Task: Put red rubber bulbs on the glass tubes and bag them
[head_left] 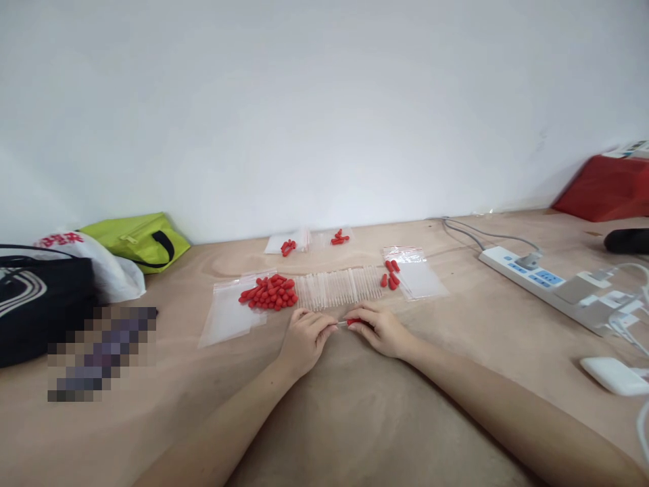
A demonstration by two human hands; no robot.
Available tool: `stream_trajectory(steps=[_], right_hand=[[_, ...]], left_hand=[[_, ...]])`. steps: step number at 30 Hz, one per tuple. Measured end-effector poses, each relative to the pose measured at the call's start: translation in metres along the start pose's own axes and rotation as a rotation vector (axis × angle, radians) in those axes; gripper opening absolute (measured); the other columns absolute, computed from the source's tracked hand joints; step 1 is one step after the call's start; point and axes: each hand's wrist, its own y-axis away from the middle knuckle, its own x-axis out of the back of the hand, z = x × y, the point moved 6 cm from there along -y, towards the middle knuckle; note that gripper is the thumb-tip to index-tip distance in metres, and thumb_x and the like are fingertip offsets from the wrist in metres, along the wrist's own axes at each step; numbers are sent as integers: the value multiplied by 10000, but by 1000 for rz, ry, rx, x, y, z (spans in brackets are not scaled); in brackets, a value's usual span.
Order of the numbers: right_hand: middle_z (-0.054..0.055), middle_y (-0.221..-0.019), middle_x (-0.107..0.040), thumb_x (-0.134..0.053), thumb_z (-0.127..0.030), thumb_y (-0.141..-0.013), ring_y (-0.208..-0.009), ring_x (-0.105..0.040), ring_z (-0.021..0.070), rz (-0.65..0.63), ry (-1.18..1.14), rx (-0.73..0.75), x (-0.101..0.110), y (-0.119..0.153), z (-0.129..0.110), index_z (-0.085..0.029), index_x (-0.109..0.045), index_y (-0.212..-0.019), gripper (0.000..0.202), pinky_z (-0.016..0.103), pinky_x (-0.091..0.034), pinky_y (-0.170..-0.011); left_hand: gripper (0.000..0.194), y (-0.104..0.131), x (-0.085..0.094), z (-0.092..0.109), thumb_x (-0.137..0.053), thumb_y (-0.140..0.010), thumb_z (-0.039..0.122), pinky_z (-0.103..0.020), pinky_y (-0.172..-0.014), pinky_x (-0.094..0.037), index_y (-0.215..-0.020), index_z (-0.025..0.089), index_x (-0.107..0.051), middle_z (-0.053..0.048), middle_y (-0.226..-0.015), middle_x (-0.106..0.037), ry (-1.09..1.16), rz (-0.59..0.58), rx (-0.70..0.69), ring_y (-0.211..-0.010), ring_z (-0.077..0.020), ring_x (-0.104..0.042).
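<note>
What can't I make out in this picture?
All in the head view:
Most of the red piece: covered by the right hand.
The left end of the thin rod: hidden by the left hand.
The pixelated item: blurred out.
The black bag: cut off by the left edge.

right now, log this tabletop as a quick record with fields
left hand: holds a thin tube
right hand: holds a red bulb by the tube; whether joined is unclear
beyond the hands: row of clear tubes
left of row: pile of red bulbs
right of row: a plastic bag
far left: black bag
far right: power strip
</note>
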Motion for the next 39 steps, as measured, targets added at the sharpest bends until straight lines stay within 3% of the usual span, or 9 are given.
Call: stream_trajectory(steps=[8,17,25,32,39], right_hand=[[60,-850,-603,-461,-237,-848,-773,-565,141,-5,3,48,1,-1,-4,-186,-584,-944,165,276,-470,-688],[58,-788,-603,-454,-286,-853,-741,-496,163,-35,219,114,-1,1,-7,-187,-601,-886,180,304,-398,-676],[20,-720,-609,-466,-330,-851,-720,-497,139,-11,355,159,-1,0,-10,-204,-615,-820,197,325,-299,-727],[16,-697,-604,-467,-298,-848,-713,-487,139,3,393,198,-5,-2,-14,-188,-600,-793,181,333,-273,-751],[12,-723,-621,-475,-307,-846,-724,-488,141,12,419,128,1,-4,-4,-189,-591,-786,176,339,-258,-739]], left_hand=[[220,1,-2,-2,-425,-877,277,-301,-719,-342,-795,198,-613,-3,-743,-675,54,7,-28,-689,-130,-588],[221,2,-4,-4,-421,-872,273,-280,-682,-391,-818,187,-618,-27,-755,-663,102,-28,-36,-737,-150,-586],[250,2,-5,4,-402,-877,266,-305,-684,-320,-799,201,-630,-19,-732,-666,-76,-27,-61,-683,-141,-566],[232,1,-6,12,-401,-869,217,-314,-690,-305,-787,197,-617,-9,-716,-665,-89,-4,-91,-665,-141,-555],[204,-2,-4,9,-425,-872,235,-325,-740,-324,-862,204,-627,-8,-763,-678,-127,18,-88,-688,-146,-561]])
